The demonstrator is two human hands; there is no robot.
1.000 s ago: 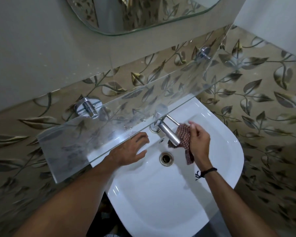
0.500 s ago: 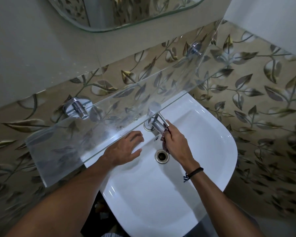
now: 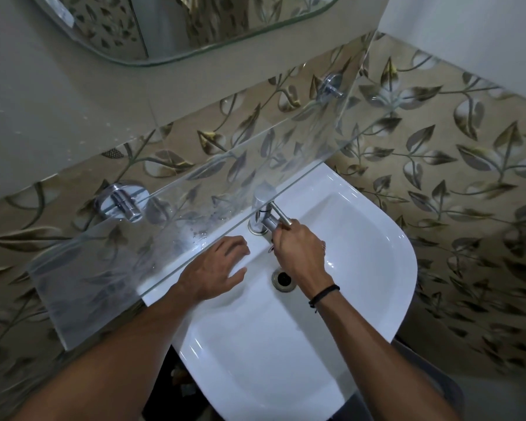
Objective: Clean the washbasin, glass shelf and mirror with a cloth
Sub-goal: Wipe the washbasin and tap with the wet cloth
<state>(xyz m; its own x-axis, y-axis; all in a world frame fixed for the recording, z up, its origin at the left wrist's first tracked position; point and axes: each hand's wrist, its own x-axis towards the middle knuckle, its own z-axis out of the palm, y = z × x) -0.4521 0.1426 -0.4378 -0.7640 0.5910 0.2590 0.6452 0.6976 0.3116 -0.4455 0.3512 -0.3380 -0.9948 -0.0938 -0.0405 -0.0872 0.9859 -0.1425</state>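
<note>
A white washbasin point(image 3: 362, 238) sits below a clear glass shelf point(image 3: 195, 189), with the lower edge of the mirror point(image 3: 195, 22) at the top. My right hand point(image 3: 299, 250) is curled round the spout of the chrome tap point(image 3: 266, 218), with the checked cloth almost wholly hidden under it; only a dark sliver point(image 3: 272, 244) shows at the fingers. My left hand point(image 3: 216, 273) rests flat, fingers spread, on the basin's back left rim just below the shelf's front edge.
The drain point(image 3: 283, 279) lies in the bowl just below my right hand. Two chrome brackets point(image 3: 122, 202) point(image 3: 331, 86) hold the shelf to the leaf-patterned tiled wall point(image 3: 453, 147). Water droplets speckle the shelf near the tap.
My right hand has moved from beside the spout, where the cloth hung in plain view, onto the spout and closed round it, hiding the cloth. My left hand has stayed on the rim.
</note>
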